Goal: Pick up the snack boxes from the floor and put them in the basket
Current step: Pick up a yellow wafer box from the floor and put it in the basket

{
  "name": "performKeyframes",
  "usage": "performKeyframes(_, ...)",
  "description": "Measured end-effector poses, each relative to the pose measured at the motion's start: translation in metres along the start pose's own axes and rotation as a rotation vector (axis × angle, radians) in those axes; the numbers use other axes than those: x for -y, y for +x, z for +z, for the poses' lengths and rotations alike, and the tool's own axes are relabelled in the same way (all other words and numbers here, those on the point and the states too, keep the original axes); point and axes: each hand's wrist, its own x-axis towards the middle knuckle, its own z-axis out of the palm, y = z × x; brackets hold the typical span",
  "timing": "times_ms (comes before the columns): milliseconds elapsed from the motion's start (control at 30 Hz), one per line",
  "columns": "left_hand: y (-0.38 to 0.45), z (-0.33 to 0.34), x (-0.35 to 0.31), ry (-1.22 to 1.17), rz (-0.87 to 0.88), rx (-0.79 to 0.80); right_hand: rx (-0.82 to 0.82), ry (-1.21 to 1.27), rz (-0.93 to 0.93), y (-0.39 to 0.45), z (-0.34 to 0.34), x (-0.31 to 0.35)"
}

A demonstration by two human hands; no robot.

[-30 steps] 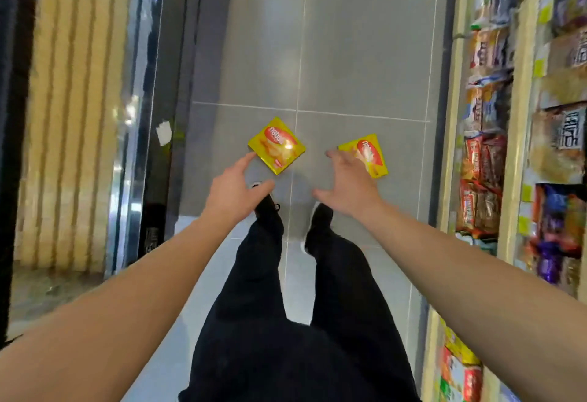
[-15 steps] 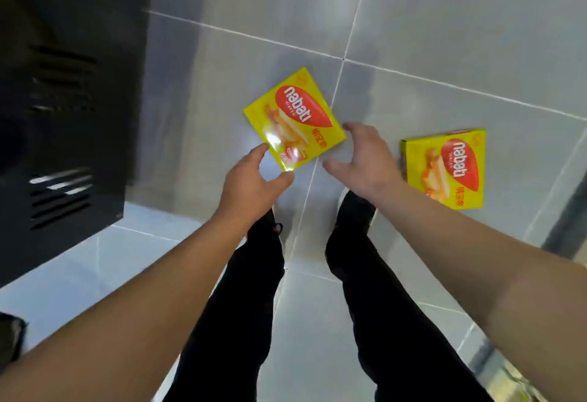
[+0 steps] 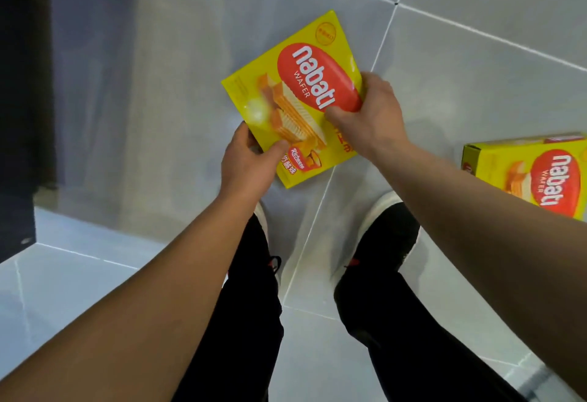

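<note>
Both hands grip 1 yellow wafer box (image 3: 295,96): the left hand (image 3: 246,165) pinches its near left edge, thumb on the printed face and fingers hidden beneath, while the right hand (image 3: 370,115) clamps the right edge, thumb pressed on the red oval logo and fingers curled round behind. Whether the box is clear of the floor or touching it cannot be told; it sits tilted, 1 corner pointing away from the person.

Nearest the camera, 2 bare forearms reach forward over black trousers (image 3: 244,322). Below the hands stand 2 black shoes with white soles, the left shoe (image 3: 265,242) mostly covered by the trouser leg, the right shoe (image 3: 386,230) in plainer sight.

A second yellow box (image 3: 527,173) of the same kind lies on the grey tiled floor (image 3: 476,68) to the right, well apart from the held one and partly hidden by the right forearm. At the far left stands a dark cabinet (image 3: 19,100).
</note>
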Motion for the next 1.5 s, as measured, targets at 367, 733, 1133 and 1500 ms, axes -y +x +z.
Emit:
performKeyframes(367, -0.159, -0.074, -0.089, -0.005, 0.064, 0.083, -0.044, 0.441, 0.278, -0.140, -0.112, 0.042)
performKeyframes(733, -0.414, -0.163, -0.261, 0.275, 0.344, 0.270, 0.008, 0.543, 0.139, -0.378, -0.364, 0.106)
performKeyframes(1133, -0.574, -0.221, -0.353, 0.755, 0.911, 0.347, -0.191, 0.275, -0.028, -0.577, -0.459, 0.160)
performKeyframes(1500, -0.662, -0.235, -0.291, 0.521, 0.874, 0.730, -0.865, 0.595, 0.344, -0.772, -0.374, 0.140)
